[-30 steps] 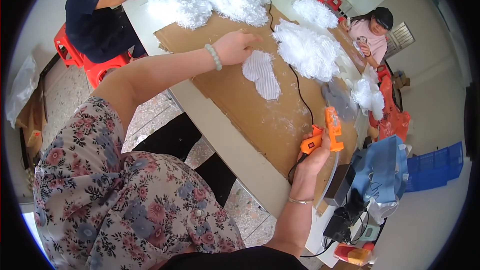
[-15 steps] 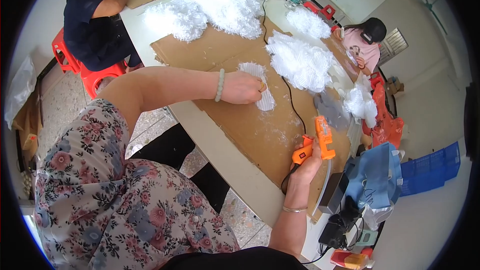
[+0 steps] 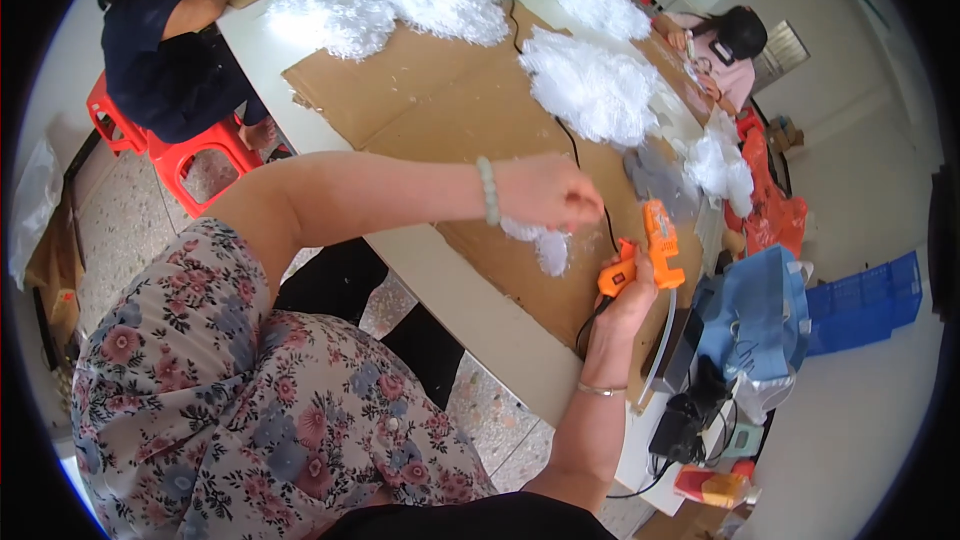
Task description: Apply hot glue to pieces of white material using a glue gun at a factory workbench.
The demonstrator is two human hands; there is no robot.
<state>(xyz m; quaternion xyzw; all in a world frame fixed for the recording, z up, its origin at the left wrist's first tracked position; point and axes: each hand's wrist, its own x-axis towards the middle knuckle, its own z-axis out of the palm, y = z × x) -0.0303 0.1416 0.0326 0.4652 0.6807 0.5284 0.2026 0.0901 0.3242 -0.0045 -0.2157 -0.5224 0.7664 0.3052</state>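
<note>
My right hand (image 3: pixel 630 305) is wrapped round the handle of an orange glue gun (image 3: pixel 662 245), whose nozzle points up and away. A long pale glue stick (image 3: pixel 655 360) trails down behind it. Over the cardboard, a short way left of the gun, my left hand (image 3: pixel 548 192) is raised with fingers curled in; whether they pinch anything is hidden. Below that hand lies a white ribbed piece (image 3: pixel 550 252), partly covered by it. Farther off sits a heap of similar white pieces (image 3: pixel 590 85).
Fluffy white piles (image 3: pixel 400 0) cover the far table. A black cord (image 3: pixel 566 130) crosses the cardboard (image 3: pixel 400 105). At right are a blue bag (image 3: pixel 755 310), a dark box (image 3: pixel 680 350) and black adapters (image 3: pixel 685 420). Two people sit at the far left and far right.
My left hand has lifted off the white ribbed piece and moved right, toward the glue gun. The glue gun stays in my right hand. The whole view has shifted slightly.
</note>
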